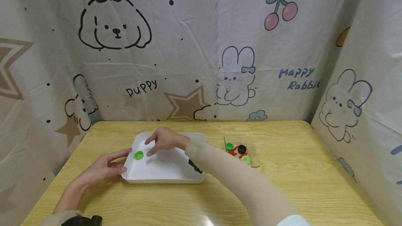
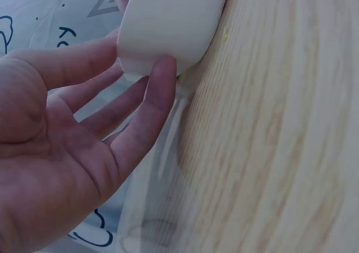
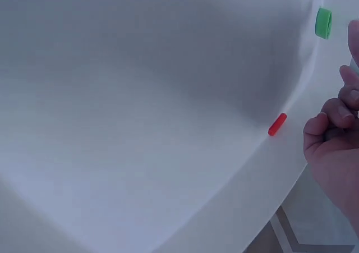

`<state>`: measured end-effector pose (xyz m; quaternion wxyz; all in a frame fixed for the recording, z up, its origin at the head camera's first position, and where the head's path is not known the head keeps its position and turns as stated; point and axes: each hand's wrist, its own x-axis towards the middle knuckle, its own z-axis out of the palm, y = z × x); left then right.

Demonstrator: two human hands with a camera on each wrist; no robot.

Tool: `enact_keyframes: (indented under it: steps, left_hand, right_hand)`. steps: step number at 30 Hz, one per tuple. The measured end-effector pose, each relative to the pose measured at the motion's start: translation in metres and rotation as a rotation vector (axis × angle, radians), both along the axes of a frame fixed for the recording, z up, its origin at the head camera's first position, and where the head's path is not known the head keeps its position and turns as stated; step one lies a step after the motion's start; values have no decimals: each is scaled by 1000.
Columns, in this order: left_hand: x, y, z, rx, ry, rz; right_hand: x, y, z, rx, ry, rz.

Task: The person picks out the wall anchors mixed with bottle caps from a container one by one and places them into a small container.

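A white rectangular tray (image 1: 176, 172) lies on the table, with a green round cap (image 1: 138, 155) inside near its left end. At that end the fingertips of my left hand (image 1: 105, 165) touch the tray's outer wall (image 2: 168, 23), the fingers fairly straight. Over the tray reaches my right hand (image 1: 164, 138), holding nothing. Its thumb and index finger are spread apart, just right of the cap, and its other fingers are curled. A short red stick (image 3: 277, 124) lies in the tray near the right hand in the right wrist view; that hand hides it in the head view.
To the right of the tray stands a clear box (image 1: 253, 151) with a green cap (image 1: 229, 147), a black cap (image 1: 242, 149), a yellow-green cap (image 1: 245, 159) and several red sticks (image 1: 232, 153). Printed cloth curtains (image 1: 188, 51) enclose the wooden table (image 1: 282, 177) at the back and sides.
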<state>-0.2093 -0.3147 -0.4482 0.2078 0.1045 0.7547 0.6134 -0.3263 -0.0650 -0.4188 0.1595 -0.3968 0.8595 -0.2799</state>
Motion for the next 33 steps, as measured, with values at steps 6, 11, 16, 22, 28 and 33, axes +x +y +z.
enact_keyframes:
  steps: [6, 11, 16, 22, 28, 33]
  left_hand:
    - [0, -1, -1, 7, -3, -8]
    - [0, -2, -1, 18, -6, 0]
    - [0, -1, 1, -17, 2, 20]
    - [0, 0, 2, -47, 9, 28]
    - [0, 0, 2, -36, 8, 16]
    - [0, -1, 1, -34, 11, 16]
  right_hand:
    - [0, -10, -8, 13, -42, -28]
    - [1, -19, -14, 10, -51, -26]
    - [2, -26, -18, 33, -3, -20]
    - [2, -30, -22, 39, -11, -39]
    - [4, -34, -25, 13, -38, -31]
    - [5, -39, -27, 40, -23, -33]
